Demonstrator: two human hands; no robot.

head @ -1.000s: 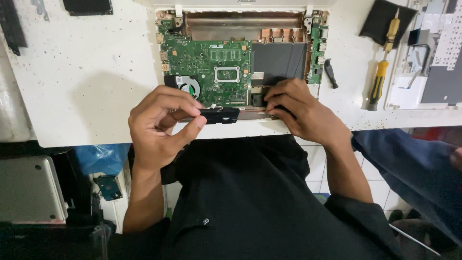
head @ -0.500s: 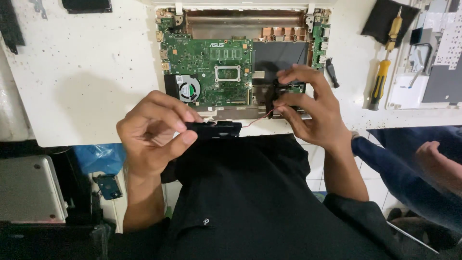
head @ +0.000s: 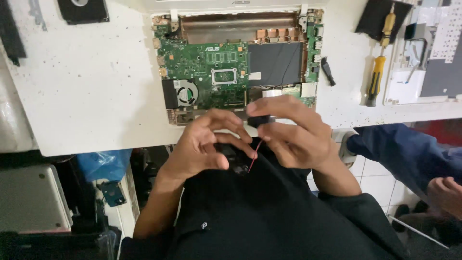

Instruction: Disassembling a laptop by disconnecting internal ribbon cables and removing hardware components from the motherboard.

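Hands [head: 207, 144] [head: 293, 130] — both pinching black speaker part [head: 260, 120].

The small black part [head: 260, 120] was mostly hidden behind the fingers of the right hand [head: 293, 132], so its shape could not be told. The left hand [head: 204, 147] covered another dark piece, and only a thin red wire [head: 254, 155] peeked out between the hands (where it ended was hidden). Both hands blocked the near edge of the open laptop [head: 236, 67]. Its top was cut off by the picture's edge. The black pad [head: 82, 9] at the top was cut off too. At the right edge, another person's hand [head: 445, 192] was blurry and only partly showed.
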